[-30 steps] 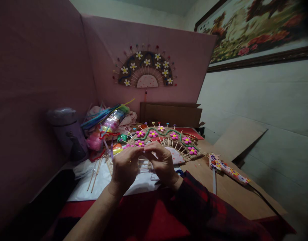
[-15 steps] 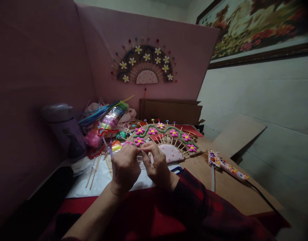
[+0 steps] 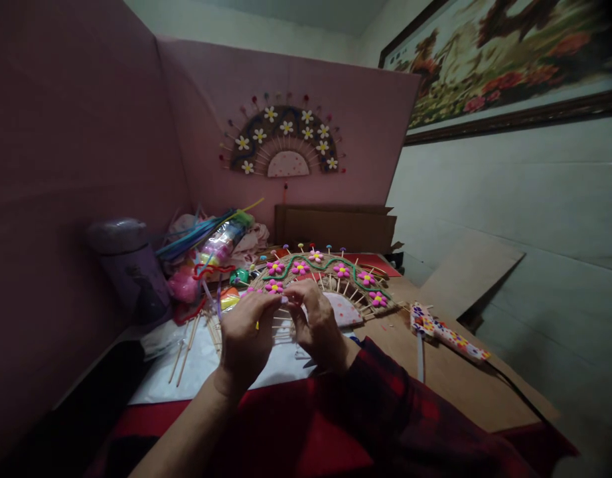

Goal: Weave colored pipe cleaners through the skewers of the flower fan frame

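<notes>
A dark red tabletop [image 3: 266, 428] shows along the near edge, overlaid on the right by a broad brown cardboard sheet [image 3: 470, 392] and on the left by a crinkled white plastic sheet [image 3: 154, 393]. Across both lies a half-round twine fan with pink flowers [image 3: 342, 270] — partly hidden. On the cardboard sits a flower-patterned glue gun [image 3: 450, 332], its black cord [image 3: 518, 385] running toward the near right corner. Thin pale wooden sticks [image 3: 187, 352] lie on the white sheet — just beside a crumpled clear plastic bag [image 3: 159, 343].
</notes>
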Demonstrator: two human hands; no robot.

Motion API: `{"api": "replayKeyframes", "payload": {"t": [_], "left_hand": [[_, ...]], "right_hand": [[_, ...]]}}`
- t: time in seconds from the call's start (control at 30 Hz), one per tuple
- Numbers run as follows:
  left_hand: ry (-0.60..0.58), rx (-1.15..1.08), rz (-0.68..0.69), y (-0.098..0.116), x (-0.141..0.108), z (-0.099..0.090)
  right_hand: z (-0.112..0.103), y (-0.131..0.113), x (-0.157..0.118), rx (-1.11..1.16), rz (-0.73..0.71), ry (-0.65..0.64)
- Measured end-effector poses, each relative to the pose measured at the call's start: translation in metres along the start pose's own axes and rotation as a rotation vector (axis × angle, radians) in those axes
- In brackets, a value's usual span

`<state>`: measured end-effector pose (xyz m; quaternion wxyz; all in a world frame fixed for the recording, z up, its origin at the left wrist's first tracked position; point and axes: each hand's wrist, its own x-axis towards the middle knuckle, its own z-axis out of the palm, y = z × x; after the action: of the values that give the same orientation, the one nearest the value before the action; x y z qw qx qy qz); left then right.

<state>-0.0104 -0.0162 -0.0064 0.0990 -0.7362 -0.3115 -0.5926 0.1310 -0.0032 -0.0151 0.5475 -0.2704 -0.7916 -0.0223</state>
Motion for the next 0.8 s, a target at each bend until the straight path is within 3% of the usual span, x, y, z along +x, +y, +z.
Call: {"api": "replayKeyframes", "payload": {"t": [0.17, 0.37, 0.67, 0.8], "left_hand": [[-0.08, 0.027, 0.056, -0.005, 0.002, 0.0], [-0.181, -0.013, -0.037, -0.008, 0.004, -0.002], [-0.246, 0.001, -0.062, -0.008, 0.004, -0.002], [-0.234, 0.046, -0.078, -0.006, 0.003, 0.0]], "right_hand": [[-0.002, 0.008, 0.004, -0.076, -0.08, -0.104], [-0.008, 0.012, 0.01, -0.144, -0.149, -0.216], [-0.006, 0.014, 0.007, -0.263, -0.193, -0.269], [0.001, 0.011, 0.002, -0.283, -0.144, -0.226]]}}
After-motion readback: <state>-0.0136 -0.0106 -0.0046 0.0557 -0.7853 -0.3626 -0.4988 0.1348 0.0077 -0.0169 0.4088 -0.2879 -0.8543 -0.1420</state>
